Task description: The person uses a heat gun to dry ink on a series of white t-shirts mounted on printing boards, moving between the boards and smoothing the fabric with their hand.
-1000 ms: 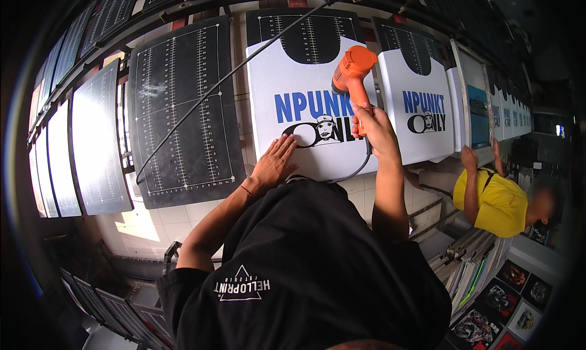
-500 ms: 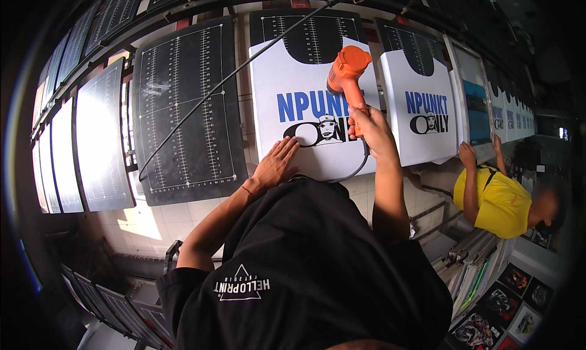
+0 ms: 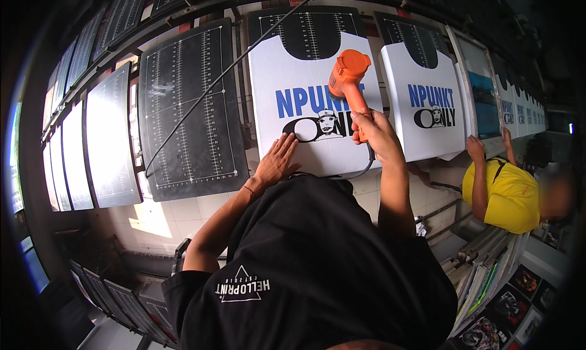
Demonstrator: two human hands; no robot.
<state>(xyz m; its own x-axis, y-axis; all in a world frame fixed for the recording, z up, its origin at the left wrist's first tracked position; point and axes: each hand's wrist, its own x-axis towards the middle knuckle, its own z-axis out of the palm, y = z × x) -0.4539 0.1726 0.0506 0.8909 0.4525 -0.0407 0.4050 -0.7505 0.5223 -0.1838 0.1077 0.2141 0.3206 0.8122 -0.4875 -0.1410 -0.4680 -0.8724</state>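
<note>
My right hand (image 3: 379, 136) grips the handle of an orange heat gun (image 3: 352, 75), held over a white T-shirt (image 3: 323, 160) with a blue and black print. The gun's head covers part of the blue lettering, and its nozzle is hard to make out. My left hand (image 3: 278, 160) lies flat with its fingers stretched out on the shirt, fingertips at the lower left of the black figure. The shirt is spread over a black board (image 3: 305, 23) with white measuring marks, which shows through the neck opening. A dark cord (image 3: 372, 157) hangs from the gun's handle.
Left of the shirt lies a bare black board (image 3: 189, 112), crossed by a taut black cable (image 3: 226, 78). Another printed white shirt (image 3: 421, 130) lies at the right. Beyond it, a person in a yellow top (image 3: 503, 194) has hands at a framed screen (image 3: 482, 99).
The view has shifted slightly. The person in yellow and the framed screen appear farther right. My right hand still holds the heat gun over the print, and my left hand stays on the shirt.
</note>
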